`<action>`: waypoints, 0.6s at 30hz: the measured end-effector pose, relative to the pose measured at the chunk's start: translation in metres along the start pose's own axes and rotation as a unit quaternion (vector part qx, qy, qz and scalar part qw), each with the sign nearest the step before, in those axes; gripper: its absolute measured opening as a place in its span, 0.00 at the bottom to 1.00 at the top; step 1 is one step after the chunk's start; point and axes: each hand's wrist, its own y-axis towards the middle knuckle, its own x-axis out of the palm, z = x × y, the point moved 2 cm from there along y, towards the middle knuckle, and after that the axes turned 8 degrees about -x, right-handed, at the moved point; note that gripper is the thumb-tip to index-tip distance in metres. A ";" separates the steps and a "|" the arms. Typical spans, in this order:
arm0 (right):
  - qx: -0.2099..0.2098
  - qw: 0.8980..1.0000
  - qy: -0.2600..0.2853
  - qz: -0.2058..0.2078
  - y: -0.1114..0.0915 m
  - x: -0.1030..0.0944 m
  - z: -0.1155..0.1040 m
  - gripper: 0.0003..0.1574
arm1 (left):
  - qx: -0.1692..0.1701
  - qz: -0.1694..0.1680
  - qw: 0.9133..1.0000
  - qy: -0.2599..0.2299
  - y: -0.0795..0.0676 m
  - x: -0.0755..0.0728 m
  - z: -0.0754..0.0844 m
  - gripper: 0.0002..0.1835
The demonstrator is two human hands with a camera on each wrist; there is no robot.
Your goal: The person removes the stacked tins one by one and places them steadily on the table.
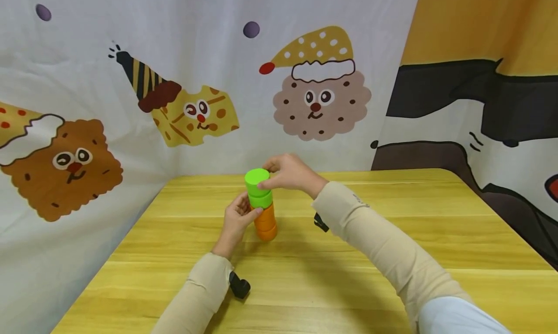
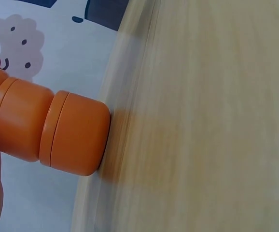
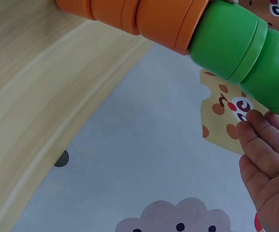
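A tall stack of round, cup-shaped pieces stands upright on the table, each with a banded rim. Its lower part is three orange pieces [image 1: 265, 222]; two green pieces [image 1: 260, 199] sit above them, the uppermost with a flat top. My left hand [image 1: 235, 220] grips the stack where orange meets green, thumb in front and fingers behind on the left side. At the top, my right hand [image 1: 289, 173] pinches the upper green piece [image 3: 272, 72] from the right, its thumb across the front. In the right wrist view its fingers [image 3: 265, 140] lie along that piece's edge.
The wooden table [image 1: 370, 285] carries the stack near its far edge. Behind it hangs a white cloth [image 1: 209, 33] printed with cartoon biscuits and cheese. Black wrist devices [image 1: 239, 285] are strapped over both beige sleeves [image 1: 383, 246].
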 end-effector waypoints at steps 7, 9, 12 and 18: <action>-0.002 1.000 0.000 0.001 0.000 0.001 -0.001 0.32 | -0.004 0.004 1.000 0.010 -0.001 0.001 0.000 0.25; -0.006 1.000 -0.002 0.003 0.000 0.002 -0.001 0.31 | -0.004 0.005 1.000 0.008 -0.001 0.001 0.000 0.25; -0.010 1.000 -0.003 0.005 0.000 0.002 -0.001 0.28 | -0.003 0.006 1.000 0.010 0.000 0.001 0.000 0.25; -0.012 1.000 0.001 0.012 -0.001 0.002 -0.001 0.24 | -0.005 0.008 1.000 0.008 0.001 0.002 0.001 0.25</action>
